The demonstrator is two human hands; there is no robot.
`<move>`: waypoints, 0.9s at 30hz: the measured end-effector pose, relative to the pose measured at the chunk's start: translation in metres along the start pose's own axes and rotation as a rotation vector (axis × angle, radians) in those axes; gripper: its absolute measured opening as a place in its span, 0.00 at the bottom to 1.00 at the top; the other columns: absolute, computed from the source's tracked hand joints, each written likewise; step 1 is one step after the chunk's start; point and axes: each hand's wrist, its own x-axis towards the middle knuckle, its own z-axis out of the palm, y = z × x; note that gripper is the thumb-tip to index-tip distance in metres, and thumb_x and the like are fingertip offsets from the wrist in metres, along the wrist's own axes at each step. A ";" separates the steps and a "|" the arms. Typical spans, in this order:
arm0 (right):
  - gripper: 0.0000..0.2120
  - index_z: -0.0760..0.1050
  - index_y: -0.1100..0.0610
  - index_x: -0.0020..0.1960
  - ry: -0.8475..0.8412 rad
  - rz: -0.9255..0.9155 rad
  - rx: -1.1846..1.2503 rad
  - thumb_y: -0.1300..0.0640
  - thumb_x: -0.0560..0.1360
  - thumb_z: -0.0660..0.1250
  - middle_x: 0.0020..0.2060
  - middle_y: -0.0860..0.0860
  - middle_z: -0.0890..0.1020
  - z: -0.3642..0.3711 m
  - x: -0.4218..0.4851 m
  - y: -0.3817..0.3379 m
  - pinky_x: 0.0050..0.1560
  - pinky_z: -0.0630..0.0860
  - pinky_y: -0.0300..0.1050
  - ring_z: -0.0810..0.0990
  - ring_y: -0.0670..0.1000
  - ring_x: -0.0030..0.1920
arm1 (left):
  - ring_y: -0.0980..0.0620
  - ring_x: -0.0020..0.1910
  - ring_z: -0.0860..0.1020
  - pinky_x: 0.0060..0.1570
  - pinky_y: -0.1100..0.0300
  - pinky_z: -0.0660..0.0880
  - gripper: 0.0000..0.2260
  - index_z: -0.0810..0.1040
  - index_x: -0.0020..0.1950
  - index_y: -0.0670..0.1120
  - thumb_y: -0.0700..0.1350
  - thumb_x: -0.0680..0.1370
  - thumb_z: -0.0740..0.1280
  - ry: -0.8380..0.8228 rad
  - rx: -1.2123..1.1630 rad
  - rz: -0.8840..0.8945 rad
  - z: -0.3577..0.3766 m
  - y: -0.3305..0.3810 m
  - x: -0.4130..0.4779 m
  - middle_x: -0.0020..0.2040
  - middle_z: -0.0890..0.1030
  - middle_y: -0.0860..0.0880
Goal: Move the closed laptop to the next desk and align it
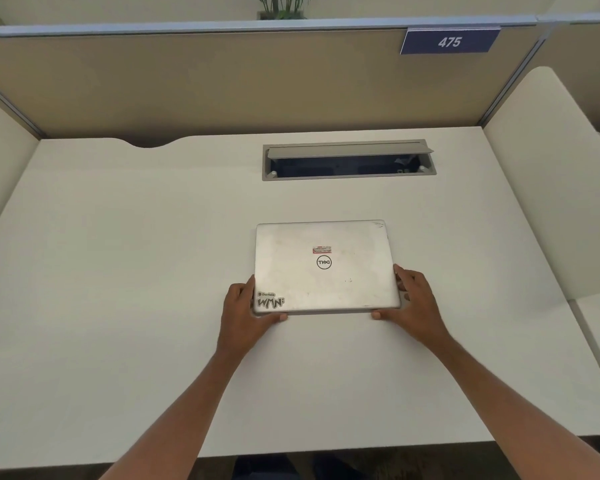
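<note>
A closed silver laptop (323, 268) with a round logo and stickers on its lid lies flat on the white desk (118, 271), a little right of centre. My left hand (245, 310) grips its near left corner, thumb along the front edge. My right hand (413, 299) holds the near right corner, fingers on the side and thumb at the front edge. The laptop's edges run roughly parallel to the desk's front edge.
An open grey cable tray (349, 161) is set into the desk behind the laptop. A tan partition (222, 81) with a blue sign reading 475 (449, 41) closes the back. White side dividers (548, 188) stand on both sides. A plant (281, 6) shows above.
</note>
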 end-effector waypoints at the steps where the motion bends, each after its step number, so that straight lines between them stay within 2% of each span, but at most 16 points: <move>1: 0.58 0.68 0.51 0.84 0.001 0.002 0.011 0.52 0.59 0.92 0.69 0.45 0.72 0.000 0.000 0.002 0.64 0.71 0.33 0.76 0.53 0.70 | 0.49 0.62 0.77 0.65 0.47 0.81 0.47 0.73 0.81 0.56 0.54 0.64 0.88 0.004 -0.003 0.002 0.000 0.001 0.000 0.58 0.75 0.50; 3: 0.58 0.69 0.51 0.83 0.004 0.006 0.029 0.52 0.59 0.92 0.69 0.46 0.73 0.000 0.001 0.003 0.61 0.70 0.28 0.77 0.52 0.68 | 0.49 0.62 0.77 0.65 0.47 0.81 0.46 0.74 0.80 0.56 0.54 0.64 0.88 0.014 -0.015 -0.003 0.001 0.002 0.000 0.57 0.75 0.50; 8: 0.57 0.71 0.50 0.82 0.008 0.000 0.053 0.52 0.57 0.92 0.67 0.46 0.74 -0.001 0.002 0.003 0.58 0.70 0.27 0.78 0.50 0.65 | 0.48 0.60 0.76 0.65 0.47 0.80 0.49 0.72 0.82 0.54 0.53 0.63 0.88 0.019 -0.007 -0.017 0.002 0.004 -0.001 0.57 0.74 0.49; 14: 0.58 0.71 0.50 0.82 0.007 -0.010 0.074 0.53 0.57 0.93 0.67 0.46 0.74 -0.001 0.002 0.003 0.59 0.70 0.29 0.78 0.51 0.65 | 0.47 0.59 0.75 0.64 0.50 0.79 0.53 0.71 0.84 0.52 0.65 0.61 0.79 0.003 0.015 -0.022 0.000 0.010 -0.002 0.55 0.72 0.50; 18: 0.58 0.71 0.52 0.82 0.013 -0.015 0.073 0.54 0.56 0.93 0.68 0.48 0.75 -0.001 0.002 0.002 0.58 0.70 0.28 0.78 0.51 0.65 | 0.45 0.60 0.74 0.65 0.50 0.77 0.52 0.68 0.86 0.51 0.61 0.63 0.81 0.012 0.015 -0.042 0.001 0.012 -0.004 0.56 0.72 0.50; 23: 0.58 0.71 0.51 0.82 0.005 -0.002 0.075 0.54 0.57 0.93 0.68 0.48 0.75 -0.001 0.002 0.002 0.58 0.70 0.30 0.78 0.52 0.65 | 0.45 0.61 0.74 0.66 0.47 0.78 0.51 0.68 0.86 0.51 0.51 0.66 0.87 0.008 0.037 -0.053 0.002 0.009 -0.002 0.57 0.72 0.49; 27: 0.58 0.71 0.51 0.82 0.010 0.017 0.063 0.53 0.56 0.93 0.68 0.49 0.75 -0.002 0.002 -0.001 0.58 0.70 0.29 0.78 0.52 0.65 | 0.46 0.59 0.75 0.64 0.49 0.79 0.51 0.70 0.84 0.53 0.58 0.63 0.84 -0.005 0.034 -0.061 0.000 0.012 -0.001 0.56 0.72 0.49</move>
